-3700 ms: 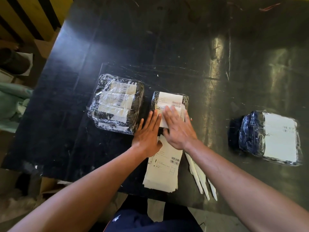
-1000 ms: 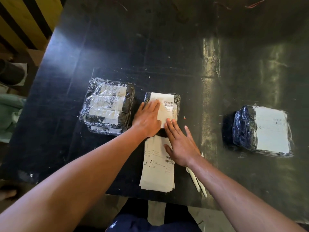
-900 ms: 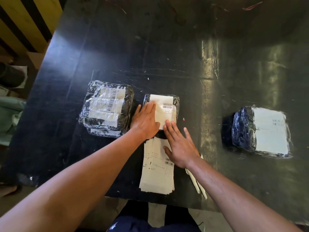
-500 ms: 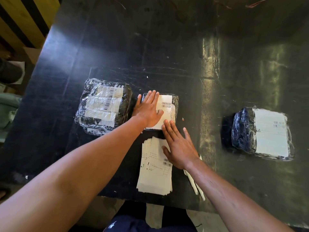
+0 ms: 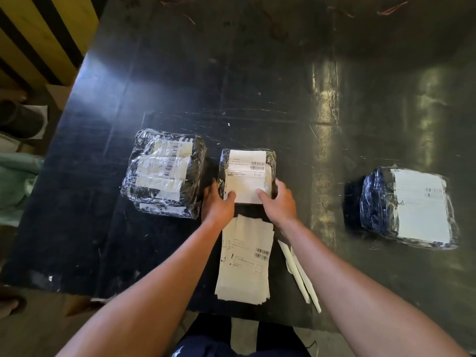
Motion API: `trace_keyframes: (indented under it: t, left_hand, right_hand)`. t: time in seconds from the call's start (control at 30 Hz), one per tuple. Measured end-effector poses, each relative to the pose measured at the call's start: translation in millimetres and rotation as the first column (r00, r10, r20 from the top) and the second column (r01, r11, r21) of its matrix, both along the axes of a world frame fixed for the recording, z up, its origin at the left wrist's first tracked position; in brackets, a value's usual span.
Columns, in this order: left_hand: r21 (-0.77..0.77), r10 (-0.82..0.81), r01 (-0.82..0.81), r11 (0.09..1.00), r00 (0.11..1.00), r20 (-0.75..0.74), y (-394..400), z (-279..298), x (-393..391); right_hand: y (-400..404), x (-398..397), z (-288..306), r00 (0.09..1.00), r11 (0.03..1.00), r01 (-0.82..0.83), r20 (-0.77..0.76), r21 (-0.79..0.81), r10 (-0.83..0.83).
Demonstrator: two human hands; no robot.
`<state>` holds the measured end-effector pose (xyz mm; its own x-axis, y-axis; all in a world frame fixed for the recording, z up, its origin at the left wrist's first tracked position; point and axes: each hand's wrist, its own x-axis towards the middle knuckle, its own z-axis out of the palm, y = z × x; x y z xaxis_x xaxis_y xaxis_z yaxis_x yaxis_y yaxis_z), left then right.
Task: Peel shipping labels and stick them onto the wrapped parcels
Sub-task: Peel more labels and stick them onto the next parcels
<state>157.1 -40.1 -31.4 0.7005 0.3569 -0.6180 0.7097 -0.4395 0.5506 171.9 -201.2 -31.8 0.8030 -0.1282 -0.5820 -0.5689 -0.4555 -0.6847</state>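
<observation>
Black and scuffed, the worktop [image 5: 257, 86] carries three film-wrapped parcels, and the small middle parcel [image 5: 246, 176] is the centre of the action. Half a second ago the left hand [image 5: 219, 204] lay flat on its white shipping label [image 5: 246, 179], smoothing it, while the right hand [image 5: 279, 202] rested on the label stack [image 5: 244, 258]; now both hands clasp the parcel's near end, thumbs pressing the label's near corners and fingers curled down its left and right sides. The label lies flat and square on the film, so sticking on this parcel looks finished, and the two-handed hold suggests the parcel is about to be lifted or slid aside. Left of the middle parcel sits a larger parcel [image 5: 163, 173] with several barcoded slips visible through its wrap. Well to the right of it lies a dark blue parcel [image 5: 407, 207] that already bears a large white label. The label stack lies just nearer the person than the middle parcel, close to the worktop's near edge, with peeled backing strips [image 5: 300, 275] beside it on the right.
</observation>
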Motion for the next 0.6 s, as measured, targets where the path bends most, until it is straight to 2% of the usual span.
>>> trace_keyframes:
  t: [0.07,0.13,0.43,0.6]
  left_hand:
    - [-0.015,0.034,-0.034,0.999,0.999,0.022,2,1,2]
    - [0.005,0.007,-0.007,1.000,0.999,0.039,3,6,2]
    - [-0.157,0.015,0.018,0.987,0.978,0.208,-30,41,-35]
    - [-0.226,-0.028,0.087,0.970,0.967,0.251,-89,61,-38]
  right_hand:
    - [5,12,-2,0.995,0.996,0.078,-0.065,0.039,-0.076]
    - [5,16,0,0.988,0.988,0.148,-0.061,0.050,-0.145]
    - [-47,-22,31,0.973,0.976,0.220,0.072,0.005,-0.219]
    - [-102,-44,72,0.913,0.932,0.362,0.211,-0.026,-0.349]
